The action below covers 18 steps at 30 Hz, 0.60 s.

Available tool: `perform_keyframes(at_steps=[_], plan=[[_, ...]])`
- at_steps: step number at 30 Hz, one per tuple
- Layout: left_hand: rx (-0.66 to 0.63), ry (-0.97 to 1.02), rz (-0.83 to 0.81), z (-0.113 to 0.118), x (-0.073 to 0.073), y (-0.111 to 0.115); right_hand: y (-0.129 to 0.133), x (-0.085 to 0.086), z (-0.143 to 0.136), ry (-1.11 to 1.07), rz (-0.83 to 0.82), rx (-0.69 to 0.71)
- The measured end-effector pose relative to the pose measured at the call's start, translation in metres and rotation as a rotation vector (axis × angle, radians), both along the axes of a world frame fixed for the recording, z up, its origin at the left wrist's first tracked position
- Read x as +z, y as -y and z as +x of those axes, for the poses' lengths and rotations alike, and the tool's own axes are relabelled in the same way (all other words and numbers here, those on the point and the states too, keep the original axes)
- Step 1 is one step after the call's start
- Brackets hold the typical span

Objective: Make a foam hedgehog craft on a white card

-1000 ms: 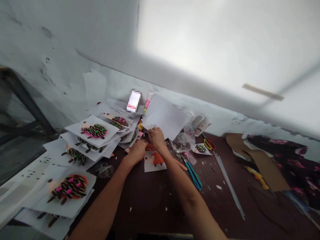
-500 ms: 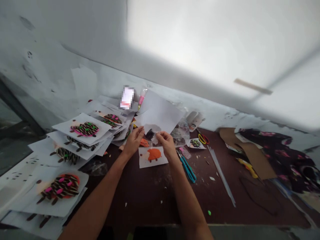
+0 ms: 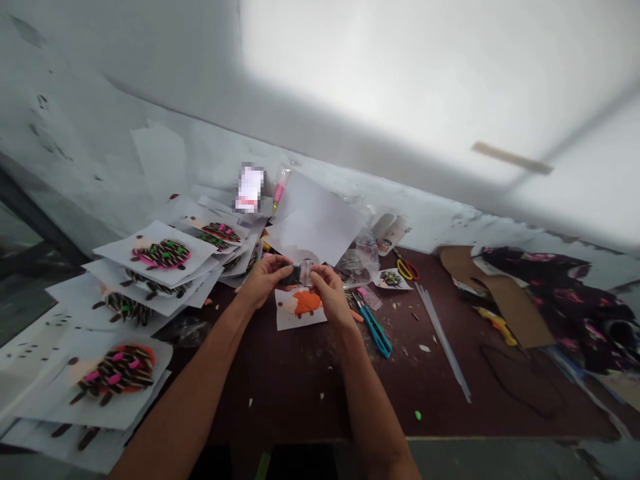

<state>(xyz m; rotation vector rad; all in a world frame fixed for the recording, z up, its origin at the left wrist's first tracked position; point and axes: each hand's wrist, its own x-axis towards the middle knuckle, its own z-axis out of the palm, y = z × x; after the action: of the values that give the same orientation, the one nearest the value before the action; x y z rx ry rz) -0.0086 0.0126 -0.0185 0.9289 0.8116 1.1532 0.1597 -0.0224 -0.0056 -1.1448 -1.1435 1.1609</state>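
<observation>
the two hands are near each other, drawn in toward one small thing: a clear plastic packet [image 3: 305, 271] with a dark part. the left hand [image 3: 266, 280] pinches it at the dark end, thumb against finger, and the right hand [image 3: 327, 290] pinches the clear end. the packet is between the fingertips, just beyond the upper edge of a hedgehog card [image 3: 290, 323] in front of the person. its long axis runs roughly side to side, from hand to hand, the dark end pointing left and the clear end right; the fingers cover part of it, so its full shape cannot be told.

the hedgehog card lies flat on the dark table [image 3: 295, 387], its long side crosswise and rising slightly to the right. the orange figure follows that axis: dark nose to the left, orange body to the right, feet toward the person.

right of the hands, a teal-handled tool [image 3: 380, 337] lies slantwise, handles toward the person and tips pointing up and left. farther right, thin clear sticks [image 3: 445, 347] run on a similar slant. left of the hands, stacked cards [image 3: 165, 230] carry striped hedgehogs, their noses mostly leftward.
</observation>
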Motion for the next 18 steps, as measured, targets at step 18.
perform_keyframes(at_steps=[18], plan=[[0.011,-0.006,0.042,0.0002,-0.0012,0.001,-0.0012,-0.0022,0.0,0.103,-0.023,0.048]])
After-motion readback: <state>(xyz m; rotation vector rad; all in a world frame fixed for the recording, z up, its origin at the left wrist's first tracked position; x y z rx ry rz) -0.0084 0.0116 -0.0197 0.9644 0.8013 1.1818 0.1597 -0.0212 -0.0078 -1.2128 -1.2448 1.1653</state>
